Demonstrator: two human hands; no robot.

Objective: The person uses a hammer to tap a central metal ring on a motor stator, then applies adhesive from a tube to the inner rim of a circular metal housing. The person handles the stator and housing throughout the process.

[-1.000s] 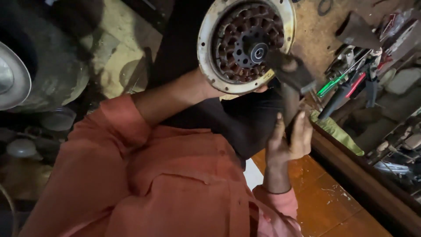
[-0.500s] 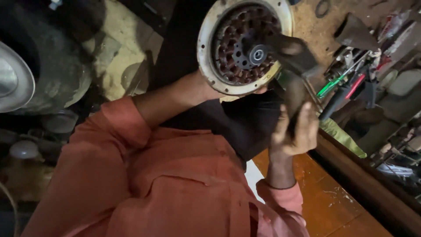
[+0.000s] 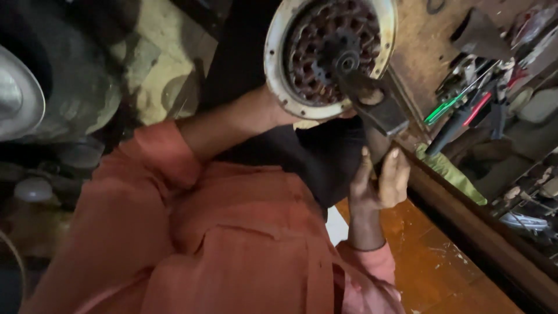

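Note:
My left hand [image 3: 270, 111] holds up a round motor housing [image 3: 278, 70] with a pale metal rim and copper windings inside; most of the hand is hidden behind it. My right hand [image 3: 379, 181] is below it, closed around the handle of a dark metal tool [image 3: 381, 113]. The tool's upper end lies against the hub [image 3: 347, 60] at the centre of the motor. A black cloth [image 3: 325, 157] lies on my lap under the motor. My sleeves are orange.
A workbench with a wooden edge [image 3: 465, 203] runs along the right. On it lie a green-handled screwdriver [image 3: 444, 107], a red-handled tool [image 3: 478, 107] and other clutter. An orange-brown surface [image 3: 433, 264] is at bottom right. A metal bowl [image 3: 17, 99] is at far left.
The dark tool's upper end has swung in from beside the rim onto the motor's hub. My right hand shifted slightly left on the handle. The motor has risen a little.

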